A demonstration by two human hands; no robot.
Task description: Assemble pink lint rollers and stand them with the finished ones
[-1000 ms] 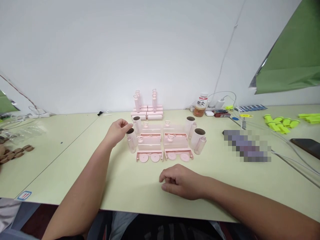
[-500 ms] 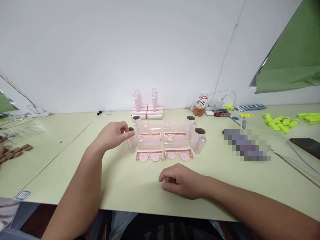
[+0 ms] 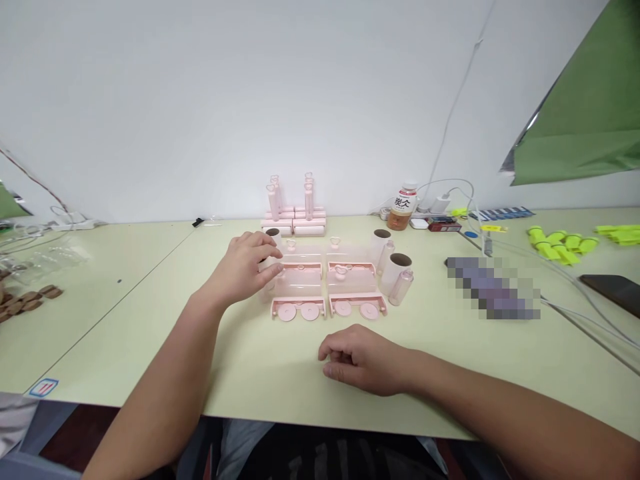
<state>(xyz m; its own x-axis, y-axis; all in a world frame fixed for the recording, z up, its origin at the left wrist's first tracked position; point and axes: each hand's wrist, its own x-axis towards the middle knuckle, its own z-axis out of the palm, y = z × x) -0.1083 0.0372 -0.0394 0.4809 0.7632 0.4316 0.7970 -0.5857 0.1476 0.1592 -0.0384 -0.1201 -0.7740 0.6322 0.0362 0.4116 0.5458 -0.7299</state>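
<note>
My left hand point(image 3: 247, 265) is over the left end of a group of pink parts, its fingers spread and bent. It covers most of a white roll and a small clear pink tube there; whether it touches them I cannot tell. My right hand point(image 3: 357, 360) rests on the table in front, loosely curled with thumb and fingers apart, holding nothing visible. Between them and the wall lie pink trays with round discs point(image 3: 369, 311) and clear curved covers point(image 3: 353, 285). White rolls with brown cores point(image 3: 397, 272) and a clear pink tube point(image 3: 401, 288) stand at the right.
Pink rollers with upright handles point(image 3: 309, 203) stand by the wall. Behind to the right are a drink bottle point(image 3: 401, 208), cables and small boxes point(image 3: 444, 225). Yellow-green pieces point(image 3: 560, 243) and a dark phone point(image 3: 613, 293) lie far right, brown pieces point(image 3: 30, 300) far left.
My left hand has moved right and slightly up over the left parts, and its fingers have spread from a pinched shape. My right hand has stayed in place.
</note>
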